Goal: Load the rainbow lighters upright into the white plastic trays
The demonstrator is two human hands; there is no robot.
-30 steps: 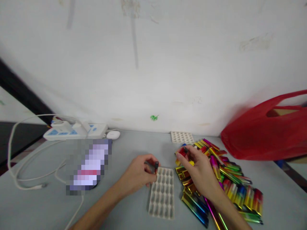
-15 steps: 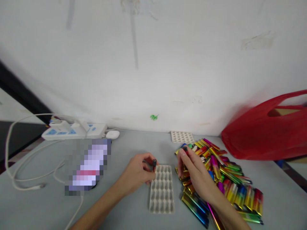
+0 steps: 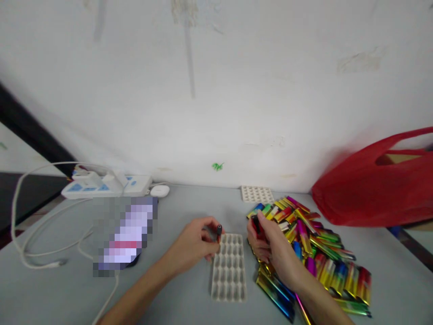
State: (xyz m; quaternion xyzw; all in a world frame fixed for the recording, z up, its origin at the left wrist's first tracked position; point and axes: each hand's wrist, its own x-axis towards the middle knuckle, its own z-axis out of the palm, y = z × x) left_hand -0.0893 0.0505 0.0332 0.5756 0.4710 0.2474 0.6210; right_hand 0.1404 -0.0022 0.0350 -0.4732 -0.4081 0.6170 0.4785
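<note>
My left hand (image 3: 198, 239) is closed on a lighter whose black top (image 3: 219, 229) sticks up between the thumb and fingers; most of its body is hidden. That hand is at the upper left corner of a pale tray (image 3: 229, 268) with rows of small cells. To the right, my right hand (image 3: 267, 237) grips another lighter (image 3: 257, 225), dark red with a black end, wrapped in the fingers. Beneath and beyond this hand spreads a pile of shiny lighters (image 3: 306, 232) in gold, red, green, blue and purple.
A second pale tray (image 3: 257, 194) lies by the wall. At the right stands a red bag (image 3: 372, 185). On the left are a power strip (image 3: 138, 184) with plugs and white cables, a white case (image 3: 159, 191) and a blurred-out phone (image 3: 131, 234).
My right hand has turned and closed its fingers around its lighter, drawing slightly down from the pile's upper edge. My left hand stays almost still.
</note>
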